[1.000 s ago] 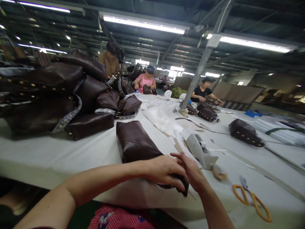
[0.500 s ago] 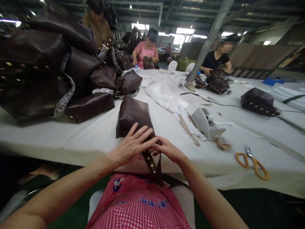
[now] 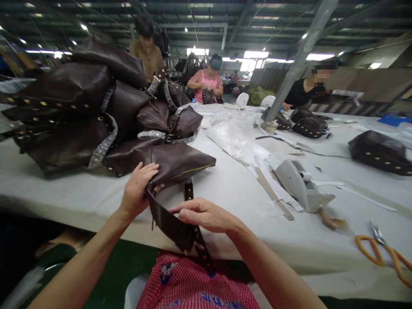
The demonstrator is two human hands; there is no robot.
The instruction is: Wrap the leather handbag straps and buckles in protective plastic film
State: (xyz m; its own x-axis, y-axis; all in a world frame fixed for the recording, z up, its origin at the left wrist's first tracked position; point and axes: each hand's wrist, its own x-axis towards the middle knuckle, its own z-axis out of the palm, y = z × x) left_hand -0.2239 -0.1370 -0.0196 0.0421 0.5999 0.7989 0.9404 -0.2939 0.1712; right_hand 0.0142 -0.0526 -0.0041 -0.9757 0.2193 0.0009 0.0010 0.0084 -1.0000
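Note:
A dark brown leather handbag (image 3: 177,161) lies on its side near the table's front edge, its yellow zip line facing right. My left hand (image 3: 138,189) grips the bag's left end, fingers over the leather where the strap joins. From there the wide brown strap (image 3: 167,223) loops down over the table edge toward my lap, with a studded, buckled part (image 3: 201,249) hanging at its end. My right hand (image 3: 206,212) is beside the strap, fingers stretched out and their tips at its upper edge. A second studded strap piece (image 3: 189,189) shows under the bag.
Brown bags (image 3: 64,86) are heaped at left. On the right lie a grey tape dispenser (image 3: 298,184), orange-handled scissors (image 3: 380,244), paper strips (image 3: 273,193) and another studded bag (image 3: 380,152). A slanted metal post (image 3: 296,64) rises mid-table. Several people work across the table.
The bag has turned, so its zip side now shows and its strap is spread into a loop. My left hand moved left onto the bag's end; my hands are now apart.

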